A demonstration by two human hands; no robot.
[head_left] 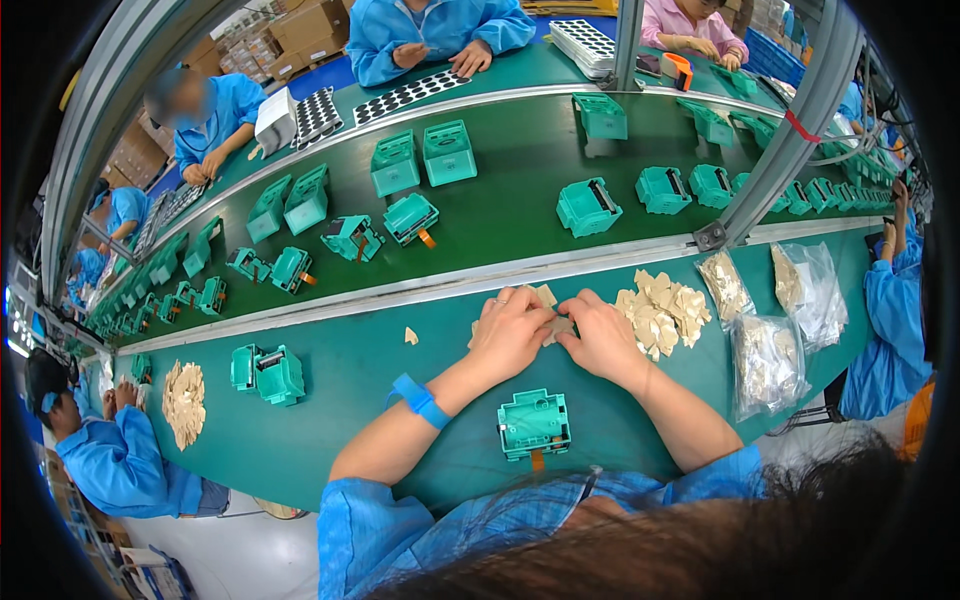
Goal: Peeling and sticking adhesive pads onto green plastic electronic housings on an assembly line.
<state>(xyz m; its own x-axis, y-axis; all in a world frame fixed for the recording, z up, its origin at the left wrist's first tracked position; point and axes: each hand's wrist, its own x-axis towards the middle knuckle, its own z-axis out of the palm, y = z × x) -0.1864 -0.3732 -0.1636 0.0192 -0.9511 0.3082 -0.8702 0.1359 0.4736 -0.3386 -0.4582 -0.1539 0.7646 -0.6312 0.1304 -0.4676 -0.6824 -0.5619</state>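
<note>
Over the green bench my left hand and my right hand meet, fingers bent and closed on a small thin beige piece between their fingertips. A blue band circles my left wrist. More beige pieces lie partly hidden behind my fingers. Just right of my right hand is a heap of similar flat beige pieces. A teal plastic housing lies nearer me between my forearms, its hollow side up and an orange strip at its near edge.
Two teal housings stand together at left, near a lone beige piece. Plastic bags of pieces lie at right. Beyond a metal rail, a dark green conveyor carries several housings. A metal post rises at right. Co-workers sit around.
</note>
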